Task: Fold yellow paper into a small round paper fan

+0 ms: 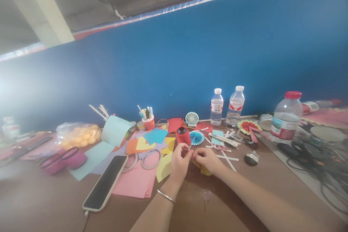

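Item: yellow folded paper [204,170], just in front of red cup [182,136]. Left hand [180,160] and right hand [207,159] both pinch it between their fingertips. Risk: the small pinch may slip, so the folds spring open or tear.

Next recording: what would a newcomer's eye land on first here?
The left hand and right hand meet at centre, both pinched shut over a yellow folded paper. Bright paper sheets and a dark phone lie to their left; three water bottles stand before the blue wall.
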A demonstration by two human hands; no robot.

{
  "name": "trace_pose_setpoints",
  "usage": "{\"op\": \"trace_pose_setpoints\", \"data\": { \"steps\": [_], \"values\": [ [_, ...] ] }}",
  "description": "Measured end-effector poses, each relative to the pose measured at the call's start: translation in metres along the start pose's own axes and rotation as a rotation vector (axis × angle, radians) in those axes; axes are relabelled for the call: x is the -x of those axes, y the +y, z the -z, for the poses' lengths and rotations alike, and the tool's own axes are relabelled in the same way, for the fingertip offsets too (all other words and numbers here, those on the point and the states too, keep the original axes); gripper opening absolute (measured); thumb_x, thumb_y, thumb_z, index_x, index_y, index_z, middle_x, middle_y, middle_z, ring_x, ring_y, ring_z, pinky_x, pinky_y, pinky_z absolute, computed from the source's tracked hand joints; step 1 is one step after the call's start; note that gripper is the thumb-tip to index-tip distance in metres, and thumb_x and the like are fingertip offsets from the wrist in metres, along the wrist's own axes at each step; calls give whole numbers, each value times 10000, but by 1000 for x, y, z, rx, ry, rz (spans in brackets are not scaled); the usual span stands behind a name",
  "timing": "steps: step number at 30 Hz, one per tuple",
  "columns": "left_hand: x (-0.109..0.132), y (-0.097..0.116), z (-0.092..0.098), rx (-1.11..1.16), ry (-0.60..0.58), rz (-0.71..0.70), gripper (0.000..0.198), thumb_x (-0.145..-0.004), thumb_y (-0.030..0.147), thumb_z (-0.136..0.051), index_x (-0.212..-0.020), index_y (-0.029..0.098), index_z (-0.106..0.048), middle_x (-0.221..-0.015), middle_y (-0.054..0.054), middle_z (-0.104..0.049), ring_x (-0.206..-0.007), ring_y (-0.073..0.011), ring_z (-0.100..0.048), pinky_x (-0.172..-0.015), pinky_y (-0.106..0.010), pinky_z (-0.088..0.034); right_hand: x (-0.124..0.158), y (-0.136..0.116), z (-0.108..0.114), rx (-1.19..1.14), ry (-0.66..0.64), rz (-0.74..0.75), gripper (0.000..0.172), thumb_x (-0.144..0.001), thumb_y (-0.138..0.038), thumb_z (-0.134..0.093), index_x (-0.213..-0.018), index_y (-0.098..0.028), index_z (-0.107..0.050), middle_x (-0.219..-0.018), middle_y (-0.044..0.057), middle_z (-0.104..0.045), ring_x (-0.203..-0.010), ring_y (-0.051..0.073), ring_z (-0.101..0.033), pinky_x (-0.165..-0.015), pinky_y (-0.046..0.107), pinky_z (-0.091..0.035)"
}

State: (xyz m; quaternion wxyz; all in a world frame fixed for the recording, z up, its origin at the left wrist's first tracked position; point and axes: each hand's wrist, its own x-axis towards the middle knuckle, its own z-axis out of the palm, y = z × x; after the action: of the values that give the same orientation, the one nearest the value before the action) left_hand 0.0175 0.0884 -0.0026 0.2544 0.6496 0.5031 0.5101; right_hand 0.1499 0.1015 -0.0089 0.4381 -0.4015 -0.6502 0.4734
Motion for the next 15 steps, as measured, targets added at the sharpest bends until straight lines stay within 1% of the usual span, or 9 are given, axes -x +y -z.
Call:
{"op": "trace_pose_setpoints", "data": {
  "steps": [2, 5, 6, 7, 9, 12, 13, 15],
  "values": [
    [-1, 1, 1, -59, 38, -18, 109, -748, 245, -494, -834, 180, -507, -791, -18, -550, -758, -154, -530, -708, -295, -412, 0, 1, -1, -18, 34, -24, 139, -632, -172, -472, -536, -153, -570, -494, -36, -506, -489, 100, -444, -499, 198, -350],
    [-2, 5, 6, -152, 151, -88, 101, -753, 214, -478, -837, 184, -525, -865, -41, -542, -863, -179, -510, -790, -331, -389, 0, 0, 0, -36, 87, -46, 144, -637, -192, -476, -580, -154, -602, -529, -23, -546, -523, 114, -480, -515, 199, -365],
    [-2, 6, 7, -163, 164, -112, 96, -765, 210, -459, -826, 184, -529, -866, -44, -539, -870, -178, -506, -794, -329, -388, 0, -1, 1, -38, 99, -52, 152, -646, -208, -480, -590, -154, -610, -534, -20, -554, -528, 118, -488, -518, 200, -368],
    [-2, 8, 8, -162, 149, -133, 104, -778, 211, -440, -813, 183, -533, -855, -45, -540, -855, -173, -509, -780, -319, -394, 0, -2, 1, -35, 108, -55, 161, -655, -225, -484, -598, -153, -617, -535, -17, -560, -531, 121, -493, -519, 202, -371],
    [-1, 10, 9, -137, 56, -173, 119, -782, 227, -446, -812, 181, -551, -838, -44, -555, -806, -160, -520, -734, -290, -411, -1, -3, 2, -16, 115, -45, 184, -675, -253, -487, -611, -151, -626, -550, -10, -577, -548, 131, -507, -533, 210, -376],
    [-1, 9, 7, -114, -89, -188, 128, -737, 258, -538, -831, 189, -590, -838, -33, -588, -739, -142, -530, -697, -266, -423, -1, -3, 4, 32, 118, 4, 223, -706, -285, -478, -644, -151, -644, -619, 8, -619, -620, 158, -539, -581, 228, -387],
    [-2, 8, 6, -106, -113, -176, 132, -723, 262, -561, -828, 193, -602, -834, -28, -597, -727, -139, -534, -692, -261, -425, -2, -3, 4, 53, 115, 16, 231, -716, -289, -472, -662, -154, -650, -641, 12, -630, -640, 167, -546, -592, 234, -388],
    [-2, 5, 5, -82, -123, -134, 125, -711, 264, -579, -809, 199, -622, -814, -21, -611, -722, -138, -544, -683, -255, -430, -1, -3, 5, 102, 106, 39, 238, -734, -287, -460, -689, -164, -658, -665, 16, -645, -660, 177, -554, -602, 243, -389]
  ]
}}
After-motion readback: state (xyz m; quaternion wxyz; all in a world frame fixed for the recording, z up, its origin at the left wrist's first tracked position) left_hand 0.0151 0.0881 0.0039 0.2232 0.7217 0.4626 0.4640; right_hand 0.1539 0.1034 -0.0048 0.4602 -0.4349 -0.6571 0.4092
